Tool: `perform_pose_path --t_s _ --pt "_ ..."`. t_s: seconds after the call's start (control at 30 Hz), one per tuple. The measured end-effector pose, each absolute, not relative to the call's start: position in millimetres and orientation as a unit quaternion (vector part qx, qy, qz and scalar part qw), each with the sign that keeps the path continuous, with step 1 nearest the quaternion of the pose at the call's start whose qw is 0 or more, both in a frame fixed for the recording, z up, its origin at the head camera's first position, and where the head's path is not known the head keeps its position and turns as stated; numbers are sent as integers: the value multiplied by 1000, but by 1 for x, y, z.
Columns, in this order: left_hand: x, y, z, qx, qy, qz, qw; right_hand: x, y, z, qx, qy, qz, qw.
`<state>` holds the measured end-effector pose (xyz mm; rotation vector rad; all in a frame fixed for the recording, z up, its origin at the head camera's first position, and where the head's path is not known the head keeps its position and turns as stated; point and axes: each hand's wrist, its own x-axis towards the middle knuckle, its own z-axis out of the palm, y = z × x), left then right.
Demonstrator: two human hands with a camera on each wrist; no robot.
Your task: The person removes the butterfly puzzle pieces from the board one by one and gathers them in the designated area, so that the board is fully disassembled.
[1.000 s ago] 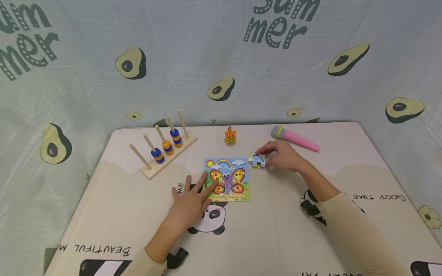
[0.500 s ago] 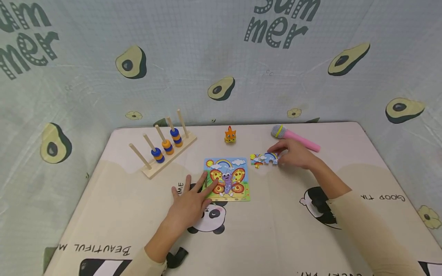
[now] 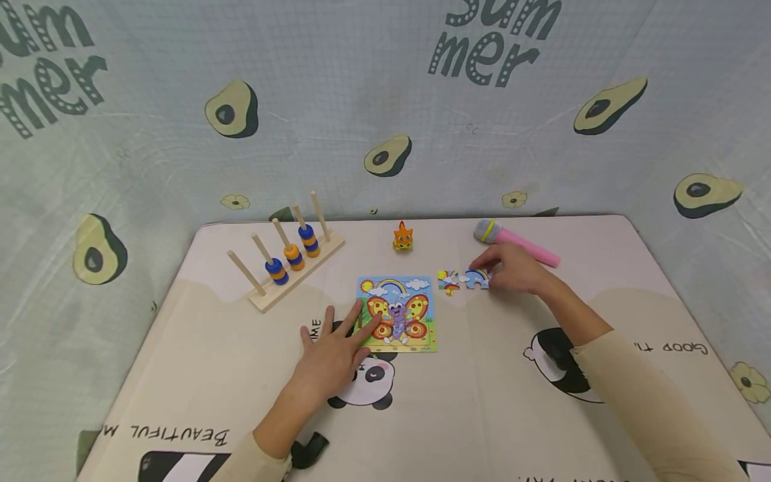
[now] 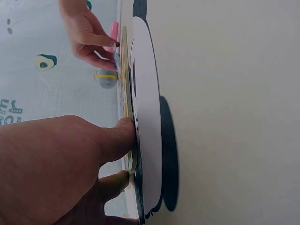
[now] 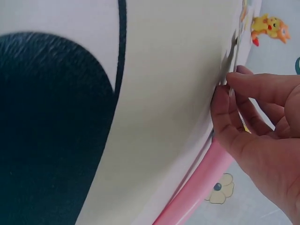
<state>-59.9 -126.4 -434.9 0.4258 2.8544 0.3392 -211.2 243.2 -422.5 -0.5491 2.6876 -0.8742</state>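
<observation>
A square butterfly puzzle (image 3: 415, 314) with a rainbow and sun lies at the table's middle. My left hand (image 3: 328, 358) rests on its left side, fingers spread and fairly straight. Just right of the puzzle lies a loose puzzle piece (image 3: 447, 276) showing a sun and part of a wing. Beside that one, a blue rainbow puzzle piece (image 3: 476, 279) is pinched at its right end by my right hand (image 3: 517, 269). The right wrist view shows this hand (image 5: 260, 112) with thumb and fingertips on the thin edge of the piece.
Behind my right hand lies a pink toy microphone (image 3: 521, 244). A small orange figure (image 3: 402, 237) stands at the back. To the left is a wooden peg rack (image 3: 295, 274) with blue and orange rings. A patterned fabric wall (image 3: 313, 100) rises behind the table.
My right hand has moved right with the rainbow piece, uncovering the sun piece; a small gap now shows between the two. My left hand has stayed on the puzzle.
</observation>
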Motion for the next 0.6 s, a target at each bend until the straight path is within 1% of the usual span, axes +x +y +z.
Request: perform_pose_path --t_s 0.27,0.6 --pt "-60 -126 -435 146 976 111 120 -211 239 -422 -195 933 -280 118" --pt "-60 -126 -436 147 975 112 120 -211 240 -425 -197 933 -279 117"
